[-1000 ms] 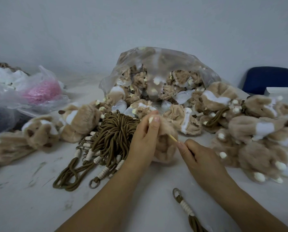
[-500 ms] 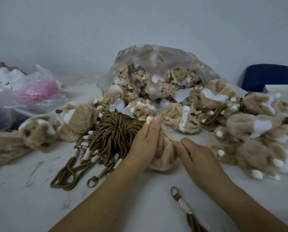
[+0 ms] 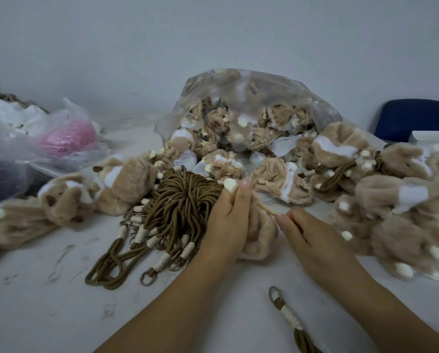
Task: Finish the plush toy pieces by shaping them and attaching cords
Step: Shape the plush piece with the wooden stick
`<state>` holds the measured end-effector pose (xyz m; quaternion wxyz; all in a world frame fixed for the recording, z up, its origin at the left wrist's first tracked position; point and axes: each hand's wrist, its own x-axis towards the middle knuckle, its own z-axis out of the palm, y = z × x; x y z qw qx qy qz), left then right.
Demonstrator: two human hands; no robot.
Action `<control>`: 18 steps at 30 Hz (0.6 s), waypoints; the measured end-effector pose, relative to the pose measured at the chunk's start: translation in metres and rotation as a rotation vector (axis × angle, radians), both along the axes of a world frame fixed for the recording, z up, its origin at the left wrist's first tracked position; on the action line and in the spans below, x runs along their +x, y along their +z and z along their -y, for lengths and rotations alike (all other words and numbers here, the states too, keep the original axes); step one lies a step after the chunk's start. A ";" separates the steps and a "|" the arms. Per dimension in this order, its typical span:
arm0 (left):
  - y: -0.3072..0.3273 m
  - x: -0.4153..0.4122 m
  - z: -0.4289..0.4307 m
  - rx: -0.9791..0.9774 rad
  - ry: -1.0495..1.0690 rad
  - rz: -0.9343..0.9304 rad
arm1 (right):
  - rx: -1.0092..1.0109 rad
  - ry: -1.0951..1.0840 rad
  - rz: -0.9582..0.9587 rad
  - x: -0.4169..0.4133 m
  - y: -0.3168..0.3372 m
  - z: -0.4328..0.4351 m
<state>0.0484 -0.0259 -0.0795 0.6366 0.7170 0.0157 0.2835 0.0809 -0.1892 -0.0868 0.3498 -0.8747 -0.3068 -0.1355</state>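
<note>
While the left hand (image 3: pixel 228 220) wraps round the plush piece (image 3: pixel 260 238) and pins it on the table (image 3: pixel 47 301), the right hand (image 3: pixel 312 240) pinches a thin pale stick (image 3: pixel 267 209) that runs into the fabric beside the left fingers

Hands close together, both clamped: left on the plush, right on the stick. The piece sits mid-table, touching the right edge of the cord bundle (image 3: pixel 182 207), in front of the clear bag (image 3: pixel 251 105) of crumpled pieces. One cream claw tip (image 3: pixel 229 185) shows at the left fingertips. The stick's far end is hidden in the fur

Step in hand, as I judge it: shaping, pushing a claw or corner out from inside. No cord is on this piece yet

To do it well:
- grip close to the spot being pushed, so the fabric stays taut and does not bunch
- aim the stick along the pocket, not across a seam
- short, blunt pushes; too hard likely pierces the stitching
- stop once the tip looks as full as those on the right-hand pile (image 3: pixel 404 207)

A loose cord (image 3: pixel 289 317) with a ring lies near the right forearm, handy for attaching
</note>
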 end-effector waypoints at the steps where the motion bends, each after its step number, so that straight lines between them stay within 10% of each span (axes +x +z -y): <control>1: 0.000 0.001 -0.001 -0.004 0.022 -0.005 | -0.004 -0.010 -0.014 0.002 0.000 0.002; 18: 0.005 -0.003 -0.002 -0.077 0.025 0.026 | 0.045 0.005 0.165 0.009 0.009 0.007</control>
